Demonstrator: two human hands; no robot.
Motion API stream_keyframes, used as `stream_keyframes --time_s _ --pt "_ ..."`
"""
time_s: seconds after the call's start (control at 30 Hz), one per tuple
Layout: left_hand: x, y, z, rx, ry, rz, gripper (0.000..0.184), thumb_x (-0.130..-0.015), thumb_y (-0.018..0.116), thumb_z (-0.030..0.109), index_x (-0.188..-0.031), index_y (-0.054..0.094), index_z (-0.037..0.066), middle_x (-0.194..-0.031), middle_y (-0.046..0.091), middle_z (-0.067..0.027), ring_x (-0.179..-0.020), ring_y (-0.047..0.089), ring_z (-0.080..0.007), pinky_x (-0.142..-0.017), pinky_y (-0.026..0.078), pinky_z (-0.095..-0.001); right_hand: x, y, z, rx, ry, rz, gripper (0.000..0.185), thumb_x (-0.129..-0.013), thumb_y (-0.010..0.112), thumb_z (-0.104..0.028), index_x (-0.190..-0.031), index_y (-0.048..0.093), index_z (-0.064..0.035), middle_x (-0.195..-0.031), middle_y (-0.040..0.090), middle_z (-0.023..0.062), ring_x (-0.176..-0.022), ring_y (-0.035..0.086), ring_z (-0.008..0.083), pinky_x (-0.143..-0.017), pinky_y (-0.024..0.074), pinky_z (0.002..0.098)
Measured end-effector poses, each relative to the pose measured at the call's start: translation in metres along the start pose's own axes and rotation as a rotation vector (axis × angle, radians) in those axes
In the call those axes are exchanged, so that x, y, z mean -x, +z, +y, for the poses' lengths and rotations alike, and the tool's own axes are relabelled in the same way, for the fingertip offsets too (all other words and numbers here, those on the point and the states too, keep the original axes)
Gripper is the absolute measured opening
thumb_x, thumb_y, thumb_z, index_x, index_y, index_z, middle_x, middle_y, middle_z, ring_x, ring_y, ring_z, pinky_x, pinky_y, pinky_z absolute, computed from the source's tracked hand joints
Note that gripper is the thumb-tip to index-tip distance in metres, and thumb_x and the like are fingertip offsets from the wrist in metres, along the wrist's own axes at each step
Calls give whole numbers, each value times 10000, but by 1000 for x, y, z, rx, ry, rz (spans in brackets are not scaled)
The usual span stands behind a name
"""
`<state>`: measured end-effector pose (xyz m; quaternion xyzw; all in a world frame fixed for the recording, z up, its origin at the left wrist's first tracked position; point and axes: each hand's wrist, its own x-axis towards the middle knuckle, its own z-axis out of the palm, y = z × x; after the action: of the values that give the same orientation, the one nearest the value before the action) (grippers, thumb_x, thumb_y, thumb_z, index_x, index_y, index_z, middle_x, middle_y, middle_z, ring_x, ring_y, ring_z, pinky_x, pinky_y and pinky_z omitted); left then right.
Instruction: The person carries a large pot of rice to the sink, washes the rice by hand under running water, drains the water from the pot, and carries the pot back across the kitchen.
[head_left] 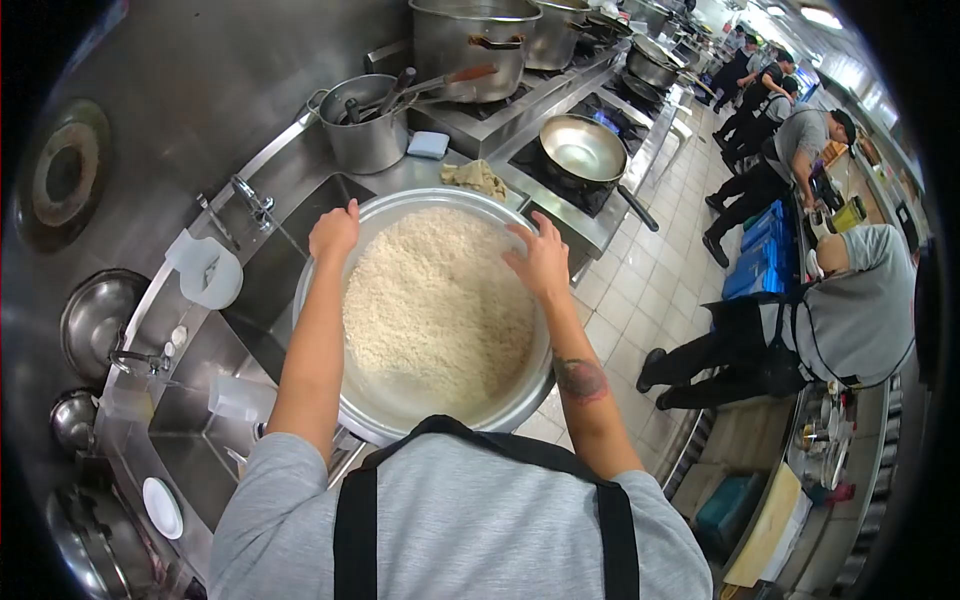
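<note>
A large round metal basin [545,350] stands in front of me over the sink's edge, holding a broad heap of white, grainy food that looks like rice [440,300]. My left hand [335,233] is closed at the basin's far left rim, its fingertips partly hidden. At the far right rim, my right hand [541,258] has its fingers apart and bent over the edge, above the rice. Nothing is visible between those fingers. Just beyond the basin lie a crumpled tan cloth [475,179] and a light blue sponge [428,145].
Sinks with a faucet [252,200] and a white plastic pitcher [205,270] are on the left. A pot of utensils [365,135] stands ahead. On the stove, a frying pan [583,150] points its handle toward the aisle. Several co-workers, one nearby [840,310], stand along the right counter.
</note>
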<state>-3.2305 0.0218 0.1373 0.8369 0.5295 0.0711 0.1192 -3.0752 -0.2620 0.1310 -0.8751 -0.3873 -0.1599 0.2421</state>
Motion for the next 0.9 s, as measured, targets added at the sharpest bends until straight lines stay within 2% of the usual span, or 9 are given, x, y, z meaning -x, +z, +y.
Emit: stream_keyframes --time_s 0.13,0.2,0.27,0.37,0.5,0.73,0.8,0.87,0.9 --pt "-3 -1 0 -24 26 -5 575 -859 245 495 -962 612 64 -979 587 -185 -940 550 -353 -797 426 -460 2 9 12 -248 120 -20 427 -644 658 -167 -1053 531 -168 -1091 475 122 -943 516 287 -759 439 401" --pt "4 -3 3 36 67 36 590 -860 229 506 -975 607 68 -988 582 -188 -947 541 -369 -787 414 -489 5 4 10 -210 258 65 414 -659 619 -133 -1057 503 -125 -989 493 154 -823 553 330 -689 468 401" --pt "-5 4 -3 30 141 23 608 -860 214 513 -969 605 59 -983 576 -201 -958 531 -373 -780 412 -487 3 17 18 -91 412 -90 388 -712 602 -222 -1069 483 -130 -919 550 172 -829 563 349 -706 463 429" --pt "8 -13 14 -30 99 10 568 -868 238 481 -958 608 60 -980 581 -193 -953 533 -368 -785 419 -470 4 24 21 -74 383 -103 257 -776 520 -205 -1010 498 -100 -843 575 186 -751 579 367 -674 467 450" --pt "-1 -5 11 -89 128 20 567 -880 223 452 -941 608 38 -974 584 -195 -928 543 -366 -779 428 -455 11 19 24 -218 306 -39 285 -774 477 -145 -1041 489 -48 -858 551 224 -744 566 382 -665 464 448" --pt "-9 4 4 -22 141 44 583 -869 226 481 -935 613 50 -977 580 -197 -946 530 -377 -791 416 -464 9 32 40 -190 290 -105 325 -762 493 -155 -1073 491 -61 -863 572 219 -825 554 369 -732 443 438" --pt "6 -7 8 116 38 22 543 -857 267 482 -1002 587 68 -1044 553 -189 -1006 504 -358 -805 402 -457 5 28 41 -94 344 -231 314 -761 489 -181 -1046 497 -47 -836 582 218 -784 572 366 -684 454 453" --pt "-11 6 -8 267 259 198 368 -834 415 357 -894 598 43 -964 570 -200 -954 518 -356 -763 413 -451 7 28 42 -102 270 -195 296 -757 494 -206 -990 515 -24 -751 593 213 -723 580 365 -647 457 449" --pt "-40 25 -28 239 395 322 247 -798 480 252 -832 595 36 -867 588 -188 -838 554 -340 -705 432 -429 5 22 36 -140 302 -235 311 -760 513 -216 -997 509 -14 -742 595 211 -714 579 364 -630 451 453"
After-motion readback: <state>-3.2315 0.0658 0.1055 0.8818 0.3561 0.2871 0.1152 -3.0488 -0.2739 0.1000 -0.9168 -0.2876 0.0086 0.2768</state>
